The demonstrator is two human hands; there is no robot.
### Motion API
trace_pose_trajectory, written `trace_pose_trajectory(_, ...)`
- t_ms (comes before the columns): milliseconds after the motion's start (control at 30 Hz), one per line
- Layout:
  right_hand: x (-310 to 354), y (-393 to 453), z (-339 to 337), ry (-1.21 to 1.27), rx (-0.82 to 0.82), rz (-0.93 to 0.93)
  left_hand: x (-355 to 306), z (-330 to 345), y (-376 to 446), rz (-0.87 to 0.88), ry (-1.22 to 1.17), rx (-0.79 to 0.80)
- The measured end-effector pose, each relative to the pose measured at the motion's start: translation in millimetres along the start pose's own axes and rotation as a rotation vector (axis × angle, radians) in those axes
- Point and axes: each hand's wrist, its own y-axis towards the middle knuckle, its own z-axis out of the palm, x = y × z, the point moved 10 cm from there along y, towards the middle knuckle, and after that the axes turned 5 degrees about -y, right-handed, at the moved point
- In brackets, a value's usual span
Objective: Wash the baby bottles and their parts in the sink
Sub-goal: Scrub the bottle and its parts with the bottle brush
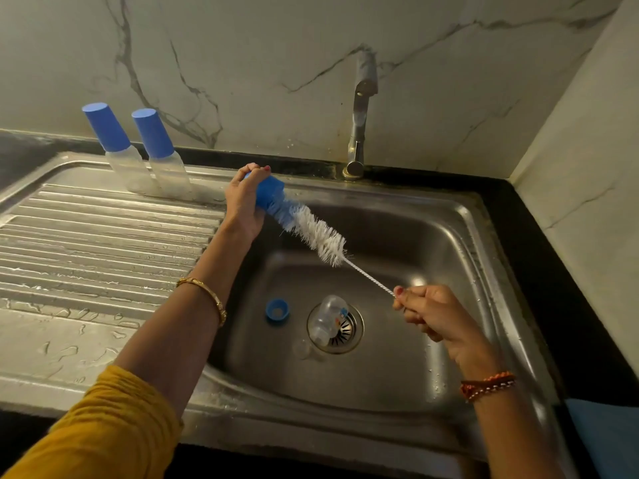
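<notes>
My left hand [242, 205] grips a blue bottle cap [269, 195] over the sink's left edge. A bottle brush [316, 235] with blue and white bristles has its tip inside the cap. My right hand [428, 314] pinches the brush's twisted wire handle [370, 275] over the basin. A clear baby bottle [326, 319] lies on its side on the drain. A blue screw ring [277, 310] sits to its left on the basin floor, and a clear nipple [303, 349] lies near the drain.
Two capped baby bottles [119, 146] [162, 152] stand at the back of the wet ribbed drainboard [103, 236]. The tap [359, 112] rises behind the steel sink [484, 257], with no water running. A marble wall closes off the back and right.
</notes>
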Motion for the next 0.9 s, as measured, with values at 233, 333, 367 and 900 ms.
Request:
trace_pose_trajectory(233, 51, -24, -31, -0.500, -0.541, -0.482, -3, -11, 4, -0.018, 0.039, -0.169)
trace_pose_trajectory(333, 68, -50, -40, -0.731, -0.840, -0.659, 1, -10, 2, -0.040, 0.020, -0.210)
trace_pose_trajectory(367, 72, -57, -41, -0.753, -0.897, -0.703, 1, -9, 1, -0.042, 0.010, -0.215)
trace_pose_trajectory(900, 41, -24, -37, -0.516, -0.657, -0.331, -5, -20, 0, 0.008, -0.005, -0.216)
